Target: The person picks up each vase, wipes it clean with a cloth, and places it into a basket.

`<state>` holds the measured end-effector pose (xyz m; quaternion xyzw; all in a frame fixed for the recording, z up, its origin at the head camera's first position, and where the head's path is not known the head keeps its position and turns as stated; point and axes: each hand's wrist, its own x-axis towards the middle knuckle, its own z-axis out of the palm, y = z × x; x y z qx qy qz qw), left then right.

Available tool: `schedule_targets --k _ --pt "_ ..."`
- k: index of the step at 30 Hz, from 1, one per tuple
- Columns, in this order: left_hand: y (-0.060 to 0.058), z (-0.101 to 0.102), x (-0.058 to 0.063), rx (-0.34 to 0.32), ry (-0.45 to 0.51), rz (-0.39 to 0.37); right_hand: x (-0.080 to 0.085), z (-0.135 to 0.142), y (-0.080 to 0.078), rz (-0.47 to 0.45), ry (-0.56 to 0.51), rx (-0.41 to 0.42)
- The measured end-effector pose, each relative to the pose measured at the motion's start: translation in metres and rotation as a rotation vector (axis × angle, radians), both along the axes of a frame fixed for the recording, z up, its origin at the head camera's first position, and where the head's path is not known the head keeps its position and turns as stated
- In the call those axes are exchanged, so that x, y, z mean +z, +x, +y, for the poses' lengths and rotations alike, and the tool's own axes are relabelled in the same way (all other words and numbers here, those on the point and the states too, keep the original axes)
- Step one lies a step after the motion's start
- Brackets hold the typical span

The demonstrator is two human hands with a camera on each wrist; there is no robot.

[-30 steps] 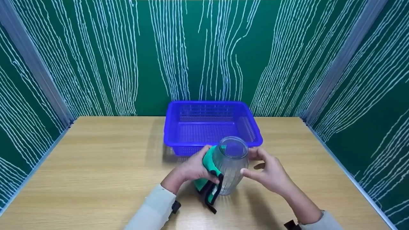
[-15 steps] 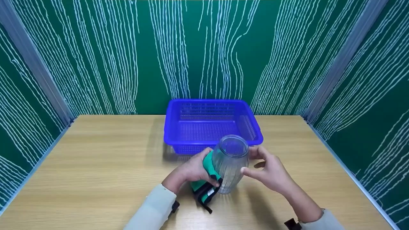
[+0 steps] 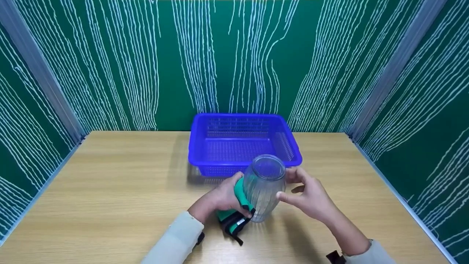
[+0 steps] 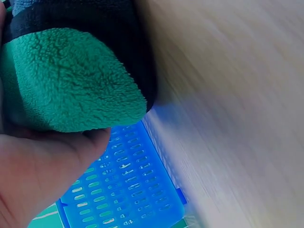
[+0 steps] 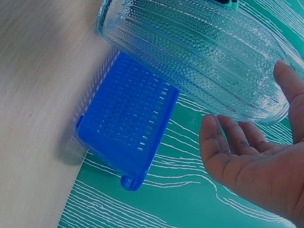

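Note:
A ribbed clear glass vase (image 3: 266,196) stands upright, tilted slightly, in front of the basket. My left hand (image 3: 225,194) grips a green cloth (image 3: 240,192) with black edging and presses it against the vase's left side. The cloth's lower end hangs in folds below the fingers; up close in the left wrist view, its fuzzy green face (image 4: 76,80) bulges over the thumb side of the hand. On the vase's right side, my right hand (image 3: 311,198) holds it with thumb and fingertips near the upper part. Bumpy texture shows on the glass (image 5: 190,57) in the right wrist view.
Behind the vase, a blue plastic basket (image 3: 194,146) with slotted walls sits at the back of the wooden table (image 3: 128,176). Green panels (image 3: 234,55) with white wavy lines enclose the table at the back and both sides.
The cloth's hanging end has swung slightly left, and the left hand has lowered a little along the glass. The right hand and the vase stay nearly in place.

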<state>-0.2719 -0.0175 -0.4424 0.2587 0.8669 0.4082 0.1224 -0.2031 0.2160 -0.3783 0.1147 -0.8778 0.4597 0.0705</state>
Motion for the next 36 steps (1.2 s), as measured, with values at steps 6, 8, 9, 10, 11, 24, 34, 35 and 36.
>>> schedule_targets --k 6,8,9,10,11,24,34,35,36 --pt "0.0 0.0 -0.001 -0.001 -0.034 0.022 0.002 0.001 -0.001 0.011 0.017 0.011" --pt "0.001 -0.002 -0.001 -0.003 -0.034 0.01 0.003 0.001 -0.001 0.018 0.025 0.013" --pt "0.001 -0.003 0.0 -0.005 -0.036 0.007 0.003 0.001 -0.001 0.021 0.029 0.013" --pt "0.001 -0.004 0.0 -0.01 -0.037 0.003 0.003 0.001 -0.001 0.024 0.034 0.014" --pt "0.0 -0.005 0.0 -0.014 -0.033 -0.006 0.003 0.001 -0.001 0.029 0.037 0.017" --pt "-0.004 -0.016 0.01 -0.048 0.11 -0.033 -0.001 -0.002 0.001 0.045 0.087 0.011" --pt "-0.002 -0.018 0.027 -0.001 0.236 -0.072 0.0 -0.003 0.001 0.057 0.054 0.008" --pt "-0.001 -0.017 0.029 0.005 0.24 -0.073 0.001 -0.003 0.001 0.057 0.058 0.008" --pt "-0.001 -0.017 0.031 0.012 0.243 -0.075 0.001 -0.003 0.001 0.058 0.065 0.007"
